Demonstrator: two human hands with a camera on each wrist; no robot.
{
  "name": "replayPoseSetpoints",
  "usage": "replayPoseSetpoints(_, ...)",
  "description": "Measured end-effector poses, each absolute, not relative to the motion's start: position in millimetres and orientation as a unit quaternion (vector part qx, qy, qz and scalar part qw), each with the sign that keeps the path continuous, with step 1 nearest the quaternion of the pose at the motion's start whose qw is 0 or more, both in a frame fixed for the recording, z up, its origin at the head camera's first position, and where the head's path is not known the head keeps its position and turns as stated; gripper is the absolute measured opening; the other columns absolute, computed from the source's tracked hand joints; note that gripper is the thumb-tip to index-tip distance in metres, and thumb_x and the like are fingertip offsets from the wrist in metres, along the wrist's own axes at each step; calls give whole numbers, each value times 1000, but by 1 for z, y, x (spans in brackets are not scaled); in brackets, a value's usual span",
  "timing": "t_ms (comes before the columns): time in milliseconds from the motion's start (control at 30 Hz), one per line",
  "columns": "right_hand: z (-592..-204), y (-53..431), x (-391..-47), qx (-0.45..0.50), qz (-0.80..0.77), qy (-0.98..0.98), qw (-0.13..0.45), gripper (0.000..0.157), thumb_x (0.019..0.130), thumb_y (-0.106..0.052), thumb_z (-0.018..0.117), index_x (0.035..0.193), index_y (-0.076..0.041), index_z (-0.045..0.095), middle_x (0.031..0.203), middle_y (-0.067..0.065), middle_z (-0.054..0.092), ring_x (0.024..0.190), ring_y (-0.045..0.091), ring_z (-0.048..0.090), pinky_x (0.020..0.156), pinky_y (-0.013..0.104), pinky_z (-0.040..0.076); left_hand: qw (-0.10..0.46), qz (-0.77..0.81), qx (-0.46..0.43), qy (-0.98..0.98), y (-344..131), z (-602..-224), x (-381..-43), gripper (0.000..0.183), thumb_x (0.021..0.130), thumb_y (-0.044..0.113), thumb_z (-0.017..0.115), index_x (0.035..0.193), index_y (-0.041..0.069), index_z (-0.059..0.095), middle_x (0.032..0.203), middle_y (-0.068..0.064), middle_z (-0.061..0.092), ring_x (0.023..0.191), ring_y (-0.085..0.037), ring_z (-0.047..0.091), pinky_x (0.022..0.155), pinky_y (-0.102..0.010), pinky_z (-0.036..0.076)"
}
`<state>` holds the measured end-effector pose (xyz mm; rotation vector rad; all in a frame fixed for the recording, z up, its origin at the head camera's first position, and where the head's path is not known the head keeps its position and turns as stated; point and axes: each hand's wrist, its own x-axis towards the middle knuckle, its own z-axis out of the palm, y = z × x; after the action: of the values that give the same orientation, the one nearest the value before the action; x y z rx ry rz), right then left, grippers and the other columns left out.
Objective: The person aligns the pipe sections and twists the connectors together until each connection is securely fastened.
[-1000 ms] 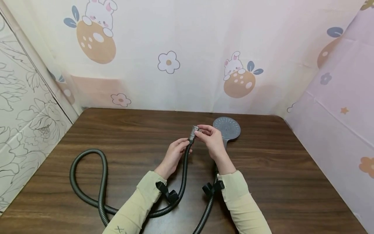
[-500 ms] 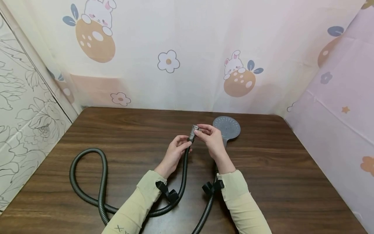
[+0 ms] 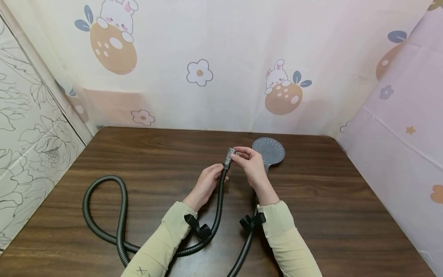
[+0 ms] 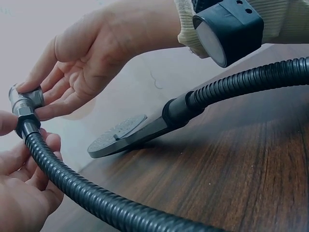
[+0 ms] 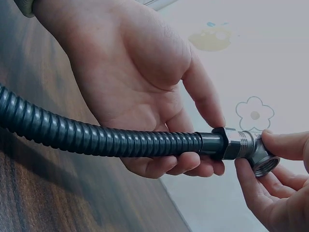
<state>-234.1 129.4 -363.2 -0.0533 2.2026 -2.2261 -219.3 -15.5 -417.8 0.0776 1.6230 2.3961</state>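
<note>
My left hand point(image 3: 205, 184) holds the end of a dark ribbed shower hose point(image 3: 218, 207). In the right wrist view its thumb is on the black nut point(image 5: 231, 143), with curled fingers under the hose end. My right hand point(image 3: 254, 169) pinches a silver elbow fitting point(image 5: 258, 154) between thumb and fingers. Some of the fitting's thread shows between its body and the nut; its round side opening faces downward. Both hands keep the joint raised over the table. Behind the right hand lies a grey shower head point(image 3: 270, 151), joined to the hose's other end in the left wrist view.
The brown wooden table point(image 3: 328, 200) carries a loop of the hose point(image 3: 104, 179) at the left. Black wrist cameras point(image 3: 202, 232) sit on both sleeves, close to the hose. A printed curtain point(image 3: 228, 96) hangs behind the table's back edge.
My left thumb and fingers have shifted around the nut, lower half a second ago and higher again now. The right hand has stayed nearly still on the elbow fitting.
</note>
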Motion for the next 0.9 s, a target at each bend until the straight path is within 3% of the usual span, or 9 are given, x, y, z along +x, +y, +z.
replayPoseSetpoints(267, -363, 129, -233, -16, -705, 709, 8, 35, 85, -4, 61, 118, 5, 54, 101, 11, 59, 79, 7, 62, 81, 33, 51, 118, 813, 28, 570, -16, -420, -220, 20, 90, 17, 53, 105, 3, 55, 106, -20, 59, 76, -17, 58, 72, -27, 45)
replayPoseSetpoints(567, -363, 129, -234, -17, -708, 706, 7, 35, 85, -3, 61, 118, 5, 53, 101, 12, 59, 79, 8, 63, 83, 36, 50, 107, 807, 35, 580, -17, -418, -219, 28, 89, 12, 55, 115, 3, 48, 93, -2, 58, 82, -21, 59, 74, -27, 46)
replayPoseSetpoints(733, -363, 129, -235, -16, -709, 705, 7, 35, 85, -4, 61, 118, 5, 53, 102, 13, 59, 79, 8, 63, 81, 34, 51, 113, 803, 33, 584, -17, -418, -219, 35, 91, 18, 51, 121, 1, 49, 103, -12, 59, 80, -18, 58, 74, -27, 45)
replayPoseSetpoints(900, -363, 129, -235, -16, -708, 706, 5, 35, 85, -3, 61, 118, 5, 54, 100, 11, 59, 78, 8, 63, 79, 31, 51, 118, 813, 33, 569, -16, -418, -220, 34, 93, 19, 46, 116, -5, 54, 109, -23, 58, 79, -17, 58, 75, -27, 45)
